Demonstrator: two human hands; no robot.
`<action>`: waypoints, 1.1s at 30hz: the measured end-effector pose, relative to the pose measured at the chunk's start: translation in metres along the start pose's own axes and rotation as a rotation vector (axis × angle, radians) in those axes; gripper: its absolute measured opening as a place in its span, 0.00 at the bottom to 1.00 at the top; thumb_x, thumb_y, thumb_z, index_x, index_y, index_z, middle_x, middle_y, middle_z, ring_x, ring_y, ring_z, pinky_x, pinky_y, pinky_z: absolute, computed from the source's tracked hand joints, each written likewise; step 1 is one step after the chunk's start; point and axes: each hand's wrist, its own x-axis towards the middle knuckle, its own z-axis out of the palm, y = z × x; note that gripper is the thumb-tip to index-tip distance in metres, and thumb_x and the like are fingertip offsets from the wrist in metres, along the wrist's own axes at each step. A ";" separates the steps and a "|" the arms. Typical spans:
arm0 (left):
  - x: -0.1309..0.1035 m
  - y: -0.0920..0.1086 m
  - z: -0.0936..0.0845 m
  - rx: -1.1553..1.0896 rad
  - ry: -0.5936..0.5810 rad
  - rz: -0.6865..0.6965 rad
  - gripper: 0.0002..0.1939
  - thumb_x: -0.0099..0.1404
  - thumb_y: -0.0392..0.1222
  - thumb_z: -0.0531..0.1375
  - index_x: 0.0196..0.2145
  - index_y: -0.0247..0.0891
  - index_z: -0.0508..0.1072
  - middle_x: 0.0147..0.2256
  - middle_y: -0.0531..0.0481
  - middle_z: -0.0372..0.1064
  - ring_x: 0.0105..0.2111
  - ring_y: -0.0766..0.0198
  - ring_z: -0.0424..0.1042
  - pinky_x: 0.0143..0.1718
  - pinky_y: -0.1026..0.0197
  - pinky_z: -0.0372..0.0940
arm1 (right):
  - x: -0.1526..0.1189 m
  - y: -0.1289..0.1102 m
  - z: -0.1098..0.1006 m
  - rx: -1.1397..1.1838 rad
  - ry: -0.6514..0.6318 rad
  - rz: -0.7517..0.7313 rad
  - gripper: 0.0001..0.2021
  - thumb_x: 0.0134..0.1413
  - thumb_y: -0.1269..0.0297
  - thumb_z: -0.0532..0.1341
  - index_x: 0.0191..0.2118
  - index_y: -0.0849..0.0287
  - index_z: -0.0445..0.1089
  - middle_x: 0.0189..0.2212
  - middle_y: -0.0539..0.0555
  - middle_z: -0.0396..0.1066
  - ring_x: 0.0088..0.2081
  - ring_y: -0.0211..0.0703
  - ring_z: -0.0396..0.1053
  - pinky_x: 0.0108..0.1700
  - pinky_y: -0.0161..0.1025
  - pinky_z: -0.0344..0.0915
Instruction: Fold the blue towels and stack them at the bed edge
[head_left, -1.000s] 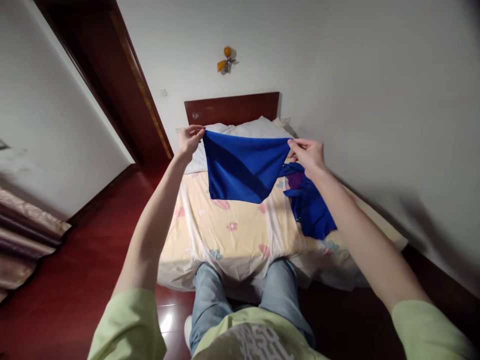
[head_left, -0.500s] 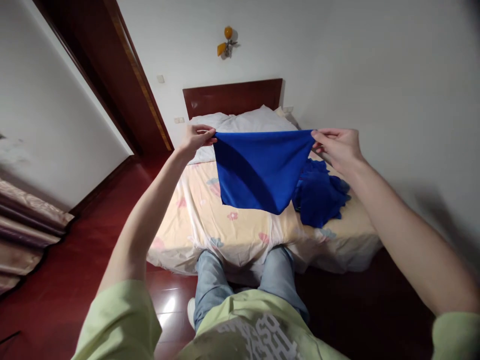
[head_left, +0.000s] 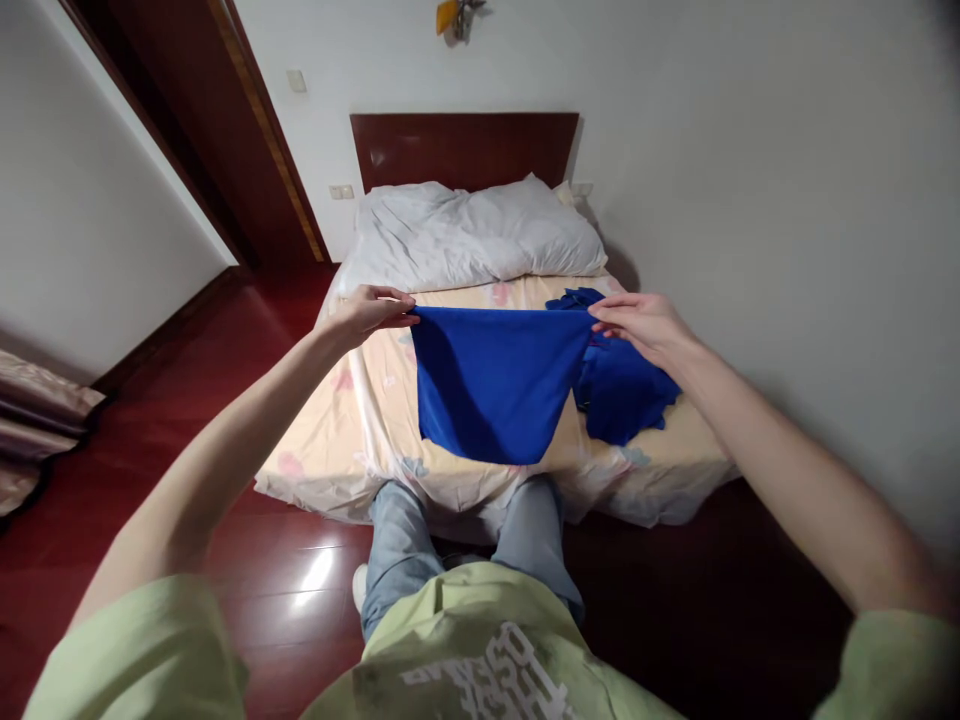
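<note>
Stretched between my two hands is a plain blue cloth (head_left: 499,385), its top edge pulled straight and its lower part hanging over the bed. My left hand (head_left: 375,312) pinches the cloth's upper left corner between thumb and fingers. At the upper right corner, my right hand (head_left: 637,320) pinches it the same way. Just behind and below my right hand lies a crumpled pile of blue cloth (head_left: 626,390) on the bed, partly hidden by the hand and the held cloth.
The bed (head_left: 315,435) has a pale flowered sheet, with a white pillow (head_left: 480,235) against the dark wooden headboard (head_left: 465,150). A wall stands to the right. My legs touch the bed's near edge. A curtain (head_left: 37,430) hangs at the left above a dark red floor (head_left: 180,400).
Both hands have come down with the blue cloth, which now hangs lower over the bed. The view has tilted downward, showing more of the pillow. The blue pile stays on the bed.
</note>
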 end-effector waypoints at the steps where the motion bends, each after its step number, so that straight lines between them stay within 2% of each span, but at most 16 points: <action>1: 0.011 -0.007 0.001 -0.006 0.004 -0.009 0.11 0.57 0.38 0.75 0.33 0.31 0.78 0.32 0.41 0.76 0.36 0.51 0.83 0.47 0.49 0.79 | 0.011 0.008 0.010 0.006 -0.010 0.051 0.12 0.42 0.72 0.79 0.29 0.66 0.77 0.24 0.56 0.76 0.23 0.37 0.73 0.22 0.31 0.67; 3: 0.034 -0.016 0.004 0.001 0.022 0.011 0.12 0.58 0.39 0.74 0.34 0.31 0.77 0.31 0.43 0.75 0.34 0.54 0.82 0.47 0.50 0.79 | 0.033 0.022 0.030 0.037 -0.022 0.177 0.12 0.41 0.73 0.80 0.29 0.66 0.76 0.23 0.54 0.75 0.23 0.36 0.73 0.24 0.30 0.68; 5: 0.055 -0.015 0.006 0.024 0.062 0.097 0.13 0.61 0.40 0.73 0.36 0.30 0.76 0.30 0.45 0.75 0.33 0.58 0.81 0.49 0.49 0.78 | 0.052 0.028 0.047 0.094 0.030 0.168 0.12 0.41 0.73 0.79 0.28 0.66 0.76 0.22 0.53 0.75 0.23 0.34 0.72 0.25 0.28 0.69; 9: 0.081 0.001 0.004 0.025 0.184 0.345 0.13 0.67 0.43 0.69 0.42 0.29 0.76 0.35 0.46 0.77 0.35 0.63 0.79 0.55 0.44 0.75 | 0.082 0.032 0.060 0.180 0.095 -0.038 0.13 0.43 0.68 0.79 0.31 0.64 0.76 0.24 0.51 0.76 0.26 0.33 0.74 0.31 0.30 0.73; 11: 0.081 -0.001 -0.001 0.028 0.200 0.440 0.16 0.66 0.47 0.70 0.44 0.31 0.77 0.38 0.47 0.77 0.38 0.62 0.80 0.56 0.43 0.74 | 0.088 0.040 0.056 0.165 0.080 -0.137 0.15 0.44 0.62 0.78 0.34 0.63 0.77 0.27 0.51 0.77 0.29 0.36 0.76 0.35 0.33 0.75; 12: 0.077 -0.008 -0.003 0.036 0.204 0.468 0.19 0.65 0.49 0.71 0.45 0.31 0.78 0.39 0.47 0.77 0.39 0.61 0.80 0.56 0.43 0.74 | 0.087 0.048 0.053 0.145 0.060 -0.165 0.16 0.44 0.59 0.78 0.35 0.62 0.77 0.28 0.52 0.78 0.30 0.37 0.76 0.36 0.35 0.75; 14: 0.061 -0.038 -0.005 0.050 0.211 0.443 0.24 0.62 0.51 0.71 0.48 0.31 0.78 0.39 0.48 0.78 0.40 0.60 0.80 0.54 0.44 0.74 | 0.077 0.075 0.048 0.091 0.011 -0.183 0.19 0.43 0.55 0.78 0.36 0.62 0.78 0.30 0.54 0.79 0.31 0.39 0.77 0.38 0.38 0.76; 15: 0.049 -0.061 -0.004 0.049 0.223 0.398 0.26 0.60 0.53 0.71 0.48 0.30 0.79 0.38 0.48 0.78 0.40 0.59 0.80 0.53 0.45 0.75 | 0.067 0.093 0.047 0.064 -0.017 -0.172 0.20 0.41 0.53 0.78 0.36 0.62 0.78 0.31 0.55 0.79 0.32 0.40 0.77 0.38 0.39 0.76; 17: 0.021 -0.119 0.003 0.056 0.240 0.247 0.29 0.56 0.56 0.73 0.47 0.30 0.80 0.38 0.45 0.79 0.40 0.55 0.80 0.51 0.47 0.75 | 0.038 0.136 0.048 0.013 -0.075 -0.111 0.23 0.38 0.49 0.78 0.34 0.62 0.78 0.31 0.55 0.79 0.32 0.41 0.76 0.38 0.39 0.75; 19: -0.013 -0.187 0.016 0.070 0.238 0.097 0.32 0.52 0.62 0.73 0.43 0.30 0.81 0.38 0.42 0.80 0.40 0.53 0.80 0.49 0.50 0.75 | -0.002 0.187 0.055 -0.030 -0.161 0.017 0.26 0.34 0.44 0.77 0.31 0.61 0.76 0.28 0.54 0.78 0.29 0.41 0.75 0.36 0.38 0.73; 21: -0.046 -0.252 0.032 0.059 0.233 -0.092 0.34 0.49 0.66 0.72 0.40 0.31 0.80 0.37 0.40 0.80 0.39 0.53 0.80 0.46 0.52 0.75 | -0.045 0.236 0.065 -0.062 -0.194 0.186 0.27 0.34 0.40 0.76 0.29 0.60 0.73 0.23 0.52 0.74 0.25 0.38 0.71 0.31 0.36 0.70; 23: -0.076 -0.304 0.047 0.041 0.247 -0.306 0.35 0.47 0.67 0.72 0.39 0.32 0.79 0.35 0.42 0.80 0.37 0.55 0.80 0.42 0.55 0.75 | -0.084 0.279 0.075 -0.101 -0.162 0.401 0.28 0.31 0.39 0.76 0.28 0.59 0.72 0.20 0.49 0.71 0.21 0.36 0.67 0.25 0.33 0.65; 24: -0.088 -0.324 0.053 0.057 0.249 -0.356 0.35 0.48 0.68 0.71 0.40 0.32 0.79 0.33 0.42 0.80 0.35 0.55 0.80 0.38 0.56 0.75 | -0.100 0.296 0.079 -0.111 -0.167 0.451 0.27 0.32 0.41 0.76 0.27 0.59 0.72 0.18 0.48 0.70 0.19 0.35 0.65 0.23 0.33 0.63; 27: -0.110 -0.357 0.061 0.123 0.256 -0.418 0.33 0.50 0.66 0.71 0.39 0.32 0.79 0.30 0.44 0.79 0.31 0.56 0.79 0.34 0.57 0.75 | -0.131 0.330 0.084 -0.122 -0.153 0.535 0.21 0.36 0.47 0.76 0.26 0.60 0.73 0.17 0.48 0.69 0.17 0.34 0.63 0.20 0.32 0.61; 29: -0.114 -0.365 0.060 0.169 0.241 -0.429 0.30 0.52 0.64 0.71 0.38 0.33 0.79 0.30 0.44 0.79 0.33 0.56 0.80 0.36 0.58 0.75 | -0.139 0.339 0.081 -0.115 -0.134 0.563 0.17 0.40 0.52 0.75 0.27 0.60 0.73 0.18 0.48 0.70 0.18 0.35 0.65 0.21 0.31 0.62; 33: -0.109 -0.367 0.056 0.283 0.165 -0.420 0.22 0.57 0.56 0.68 0.39 0.34 0.80 0.33 0.44 0.80 0.36 0.55 0.81 0.40 0.58 0.74 | -0.145 0.345 0.073 -0.084 -0.126 0.592 0.11 0.45 0.63 0.72 0.33 0.61 0.74 0.23 0.49 0.74 0.19 0.33 0.65 0.21 0.30 0.62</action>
